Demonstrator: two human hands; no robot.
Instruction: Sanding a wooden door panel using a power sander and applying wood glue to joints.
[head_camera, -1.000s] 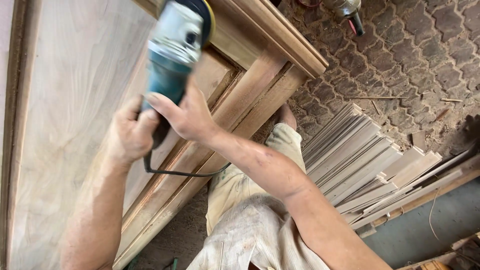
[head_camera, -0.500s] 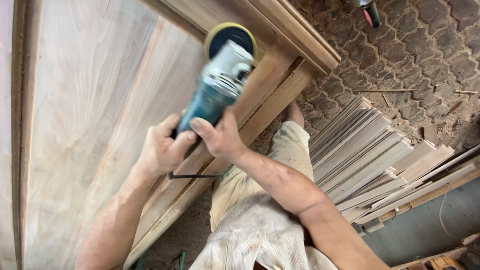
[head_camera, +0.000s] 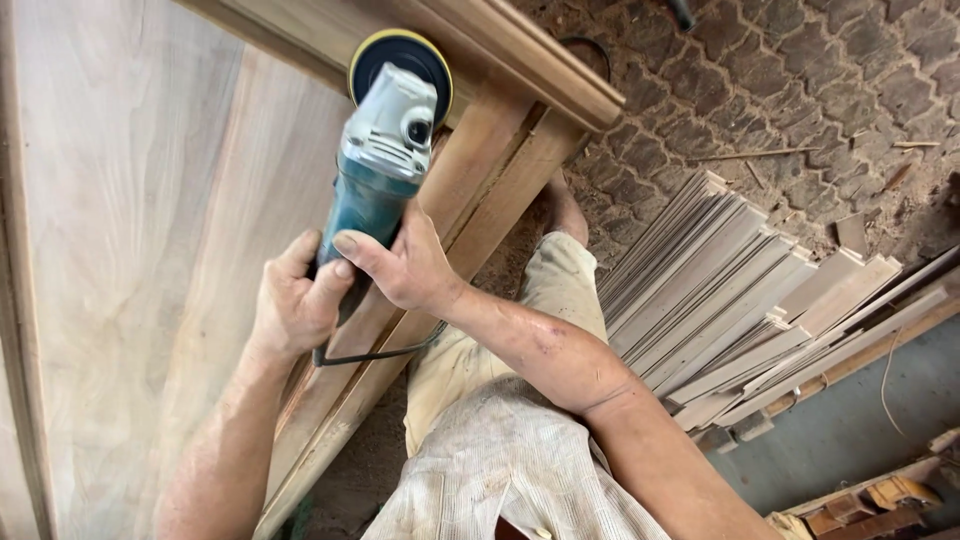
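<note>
Since half a second ago, the sander (head_camera: 385, 150) has swung from about one o'clock back toward twelve, its round yellow-rimmed pad (head_camera: 400, 62) now lying against the wooden door (head_camera: 150, 220) close to the raised moulding (head_camera: 530, 60) along the door's top edge. Both hands have shifted left with it.

Left hand (head_camera: 295, 305) is clenched around the rear of the teal body, where the black cord (head_camera: 375, 352) leaves and loops toward four o'clock. Right hand (head_camera: 400, 265) is wrapped over the same body just ahead of it, thumb lying across the top, so both hands are grasping the sander. Its grey gear head points to twelve o'clock.

Pale, wide-grained door panel fills the frame from seven to eleven o'clock. At three o'clock a stack of thin wooden slats (head_camera: 740, 300) lies fanned out on the paved floor (head_camera: 800, 90). Person's pale trousers (head_camera: 500, 400) show at six o'clock, with one foot (head_camera: 565, 210) beside the door's edge.
</note>
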